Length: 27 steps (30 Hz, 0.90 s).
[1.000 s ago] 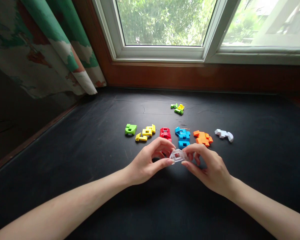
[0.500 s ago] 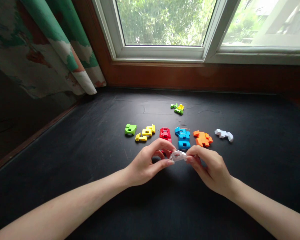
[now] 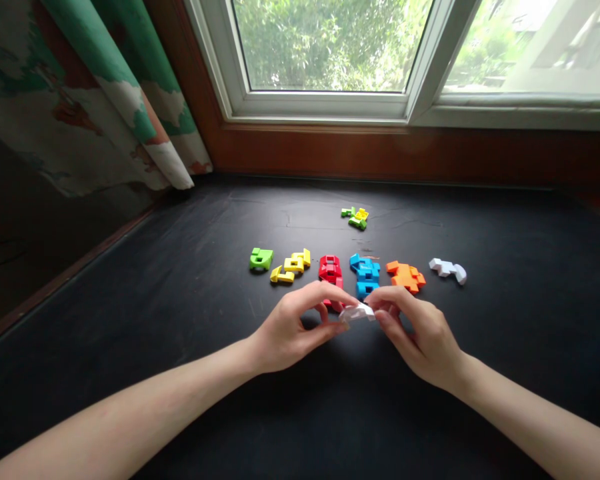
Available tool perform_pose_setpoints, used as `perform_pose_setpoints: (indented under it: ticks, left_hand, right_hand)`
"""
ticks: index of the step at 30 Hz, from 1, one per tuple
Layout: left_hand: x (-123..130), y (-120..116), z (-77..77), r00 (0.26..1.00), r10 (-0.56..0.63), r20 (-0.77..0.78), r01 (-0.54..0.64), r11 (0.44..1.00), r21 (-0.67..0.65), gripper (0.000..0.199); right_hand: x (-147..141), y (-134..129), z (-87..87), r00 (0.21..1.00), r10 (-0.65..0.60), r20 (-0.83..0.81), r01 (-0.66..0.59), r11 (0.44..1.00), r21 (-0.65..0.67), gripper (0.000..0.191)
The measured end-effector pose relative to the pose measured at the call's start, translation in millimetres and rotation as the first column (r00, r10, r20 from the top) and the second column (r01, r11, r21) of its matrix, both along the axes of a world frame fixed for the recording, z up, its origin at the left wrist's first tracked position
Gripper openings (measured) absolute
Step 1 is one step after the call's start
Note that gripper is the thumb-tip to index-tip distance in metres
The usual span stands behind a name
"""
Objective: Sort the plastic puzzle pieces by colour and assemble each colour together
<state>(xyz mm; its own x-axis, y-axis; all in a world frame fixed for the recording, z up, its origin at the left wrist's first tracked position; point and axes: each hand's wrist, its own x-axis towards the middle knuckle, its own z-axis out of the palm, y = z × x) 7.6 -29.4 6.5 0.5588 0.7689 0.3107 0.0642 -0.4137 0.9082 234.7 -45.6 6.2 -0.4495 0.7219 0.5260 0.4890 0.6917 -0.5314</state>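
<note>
Daylight from the window (image 3: 320, 107) falls across a black tabletop (image 3: 300, 420), with a patterned curtain (image 3: 165, 127) hanging at its left and a brown wooden sill (image 3: 320, 153) along the back. Near the middle, the left hand (image 3: 293, 327) pinches the left end of a translucent white plastic piece (image 3: 359, 312) between thumb and forefinger, held above the surface. At the other end, the right hand (image 3: 423, 327) has its thumb and fingertips close about the piece; whether they grip it or only touch, I cannot tell. A second ago its square hole faced the camera; now it lies flatter, seen nearly edge-on, so it seems to be turned about in the fingertips rather than set down. Just beyond stand the green block (image 3: 261, 259), yellow blocks (image 3: 295, 265), red figure (image 3: 330, 267), blue figure (image 3: 366, 269), orange figure (image 3: 406, 276) and white curved piece (image 3: 447, 268), all unmoved, with a small green-and-yellow cluster (image 3: 359, 223) farther back. The red and blue figures sit nearest the fingertips, leaving little room forward, while black surface stretches toward the wearer and out past both wrists
</note>
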Motion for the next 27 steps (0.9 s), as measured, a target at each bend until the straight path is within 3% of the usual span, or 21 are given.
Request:
perform_pose_setpoints:
  ticks: [20, 27]
  left_hand:
    - [0.2, 0.2, -2.1, 0.999, 0.031, -0.015, -0.030, 0.999, 0.019, 0.032]
    - [1.2, 0.4, -0.2, 1.000, -0.017, 0.023, 0.017, 1.000, -0.025, 0.033]
  right_hand:
    - [-1.0, 0.5, -2.5, 0.998, 0.054, 0.013, -0.053, 0.996, -0.068, 0.016]
    - [0.5, 0.4, -2.2, 0.997, 0.075, 0.012, -0.074, 0.995, -0.061, 0.011]
